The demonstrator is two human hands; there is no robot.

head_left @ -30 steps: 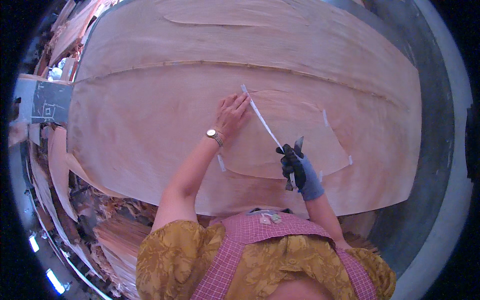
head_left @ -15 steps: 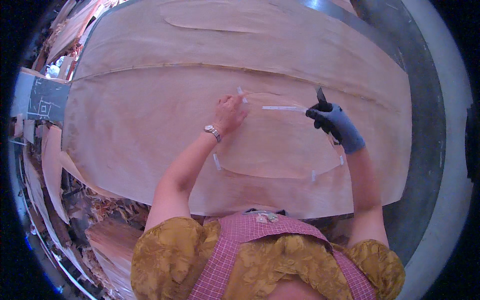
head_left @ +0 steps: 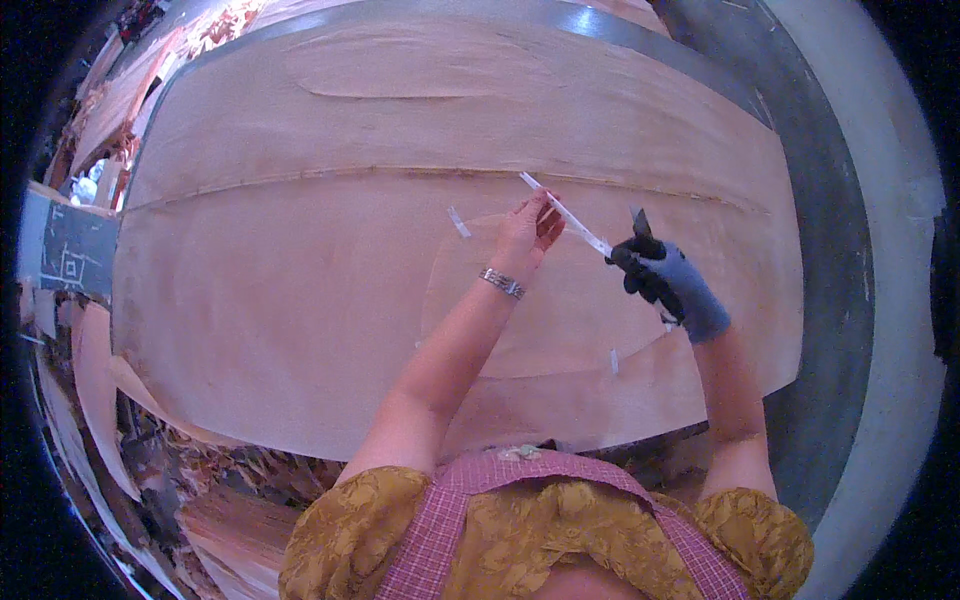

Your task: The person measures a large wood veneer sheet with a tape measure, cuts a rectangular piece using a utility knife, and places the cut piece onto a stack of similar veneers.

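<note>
A white strip of tape stretches between my two hands, above a large sheet of thin wood veneer. With bare fingertips my left hand, a watch on its wrist, pinches the strip near its far end. The other end reaches the fingers of my right hand, in a grey and black glove. That hand is closed round a tool with a broad dark blade pointing up; its handle is hidden. Below lies a rounded veneer patch, with short tape pieces at its edge.
A raised seam crosses the sheet beyond my hands. At the left stand a grey marked block and torn veneer scraps. Dark table surface shows along the right.
My left hand has left the upper-left tape piece and moved right to the long strip. The strip has swung from nearly level to slanting. The right hand keeps its hold on the bladed tool.
</note>
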